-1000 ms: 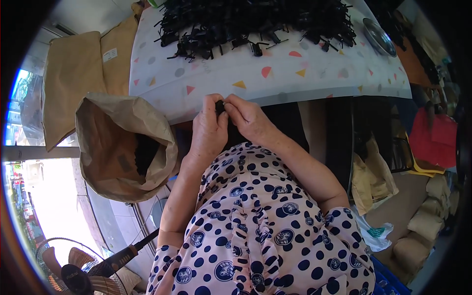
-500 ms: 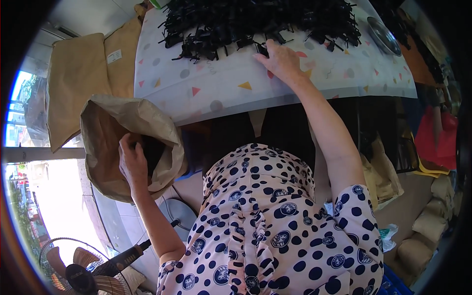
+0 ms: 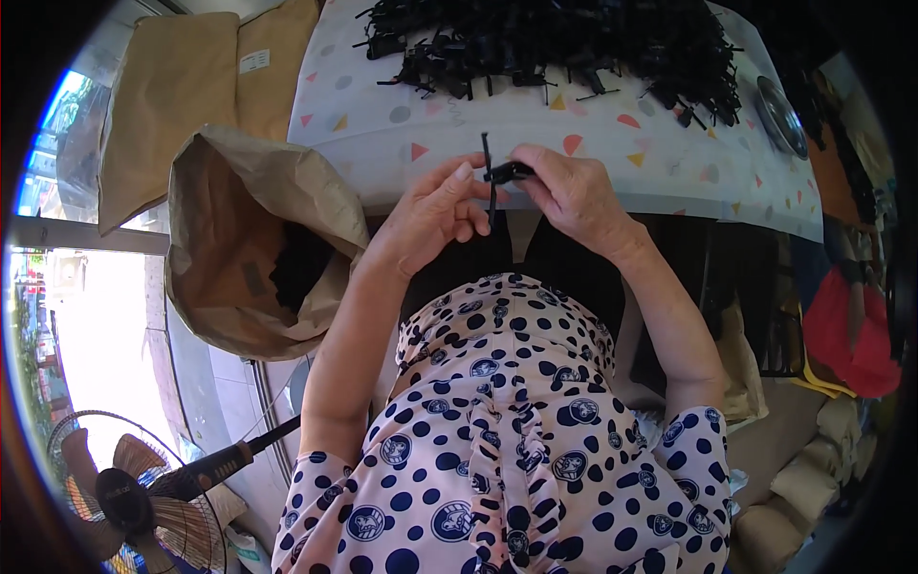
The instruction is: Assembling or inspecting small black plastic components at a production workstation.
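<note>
My right hand (image 3: 579, 196) pinches a small black part (image 3: 510, 173) by its thicker end, just over the table's near edge. From the part's other end a thin black strip stands crosswise; its exact kind I cannot make out. Facing it is my left hand (image 3: 435, 215), its fingers loosely curled and apart, the tips close beside the strip. Whether they touch it is unclear. Beyond my hands a large heap of similar black parts (image 3: 574, 48) covers the table's far side. At the left, a brown paper sack (image 3: 215, 297) gapes wide, with black stuff deep inside.
A white tablecloth with coloured shapes (image 3: 535, 124) covers the table. At its right edge lies a round metal dish (image 3: 782, 117). Large brown paper sacks (image 3: 163, 105) lean at the far left; a fan (image 3: 134, 497) stands lower left. Red cloth (image 3: 851, 335) hangs at the right.
My left hand has come out of the paper sack and moved right. My right hand has drawn back from the heap with a black part, and both hands now meet near the table edge.
</note>
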Tool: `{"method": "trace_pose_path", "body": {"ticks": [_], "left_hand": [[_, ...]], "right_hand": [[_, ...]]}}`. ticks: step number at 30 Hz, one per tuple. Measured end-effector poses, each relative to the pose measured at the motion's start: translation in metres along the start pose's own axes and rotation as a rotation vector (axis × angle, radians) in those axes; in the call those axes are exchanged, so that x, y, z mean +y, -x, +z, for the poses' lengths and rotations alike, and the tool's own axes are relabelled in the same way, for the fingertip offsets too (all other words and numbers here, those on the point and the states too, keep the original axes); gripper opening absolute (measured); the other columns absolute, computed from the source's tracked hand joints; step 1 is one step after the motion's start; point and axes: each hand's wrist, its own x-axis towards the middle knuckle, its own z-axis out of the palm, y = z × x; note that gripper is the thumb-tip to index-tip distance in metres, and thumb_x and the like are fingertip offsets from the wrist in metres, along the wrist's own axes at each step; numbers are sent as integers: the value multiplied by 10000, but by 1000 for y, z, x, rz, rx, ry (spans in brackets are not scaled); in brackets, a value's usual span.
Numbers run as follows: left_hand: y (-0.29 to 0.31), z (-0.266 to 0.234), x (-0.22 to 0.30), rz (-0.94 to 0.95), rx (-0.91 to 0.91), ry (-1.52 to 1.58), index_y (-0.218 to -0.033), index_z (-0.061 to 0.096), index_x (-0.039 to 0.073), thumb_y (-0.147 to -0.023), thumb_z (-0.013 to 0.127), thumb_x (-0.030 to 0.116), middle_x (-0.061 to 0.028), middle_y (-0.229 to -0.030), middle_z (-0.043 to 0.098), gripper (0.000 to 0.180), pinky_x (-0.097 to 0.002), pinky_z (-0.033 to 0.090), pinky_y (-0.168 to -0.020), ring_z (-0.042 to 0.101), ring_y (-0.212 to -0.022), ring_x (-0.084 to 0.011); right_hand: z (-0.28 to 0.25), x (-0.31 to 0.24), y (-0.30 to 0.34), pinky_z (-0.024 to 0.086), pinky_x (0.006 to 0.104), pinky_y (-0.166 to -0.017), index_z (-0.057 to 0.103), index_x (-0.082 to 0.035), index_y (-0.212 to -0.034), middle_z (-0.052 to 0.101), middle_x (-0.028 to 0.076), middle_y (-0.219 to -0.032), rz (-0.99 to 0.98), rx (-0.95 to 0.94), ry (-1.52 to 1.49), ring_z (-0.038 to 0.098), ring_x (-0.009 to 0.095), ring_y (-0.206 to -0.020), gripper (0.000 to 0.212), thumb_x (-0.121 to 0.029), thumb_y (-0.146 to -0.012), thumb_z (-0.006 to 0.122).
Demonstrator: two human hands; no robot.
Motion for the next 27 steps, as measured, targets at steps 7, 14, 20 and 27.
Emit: {"method": "trace_pose_path", "body": {"ticks": [7, 14, 20, 27], "left_hand": [[6, -6, -16, -70, -245, 207, -1262, 498, 46, -965, 510, 318, -132, -922, 655, 403, -148, 437, -463, 614, -604, -109], [20, 8, -21, -119, -223, 374, -1239, 522, 77, -941, 561, 207, -118, -874, 642, 328, -171, 466, -483, 621, -609, -131], [28, 24, -14, 8, 31, 15, -1267, 470, 96, -920, 562, 80, -98, -898, 617, 360, -178, 477, -533, 612, -627, -130], [26, 23, -19, 150, 121, -409, -1192, 411, 68, -884, 559, -6, -66, -901, 583, 350, -187, 484, -570, 605, -674, -98]], "right_hand": [[3, -7, 14, 500, 275, -495, 579, -99, -1086, 652, 52, -803, -202, -129, 91, 635, 192, -625, 365, -23, -735, 649], [10, -18, 20, 525, 261, -581, 560, -63, -1131, 635, 77, -779, -157, 24, -126, 635, 205, -658, 451, 89, -717, 652], [13, -37, 33, 445, 241, -613, 521, -36, -1099, 540, 39, -700, 340, 0, -554, 524, 116, -637, 180, -50, -921, 536], [30, -48, 33, 407, 247, -571, 513, -11, -1014, 506, 41, -675, 485, -124, -699, 463, 102, -603, 182, -178, -993, 444]]}}
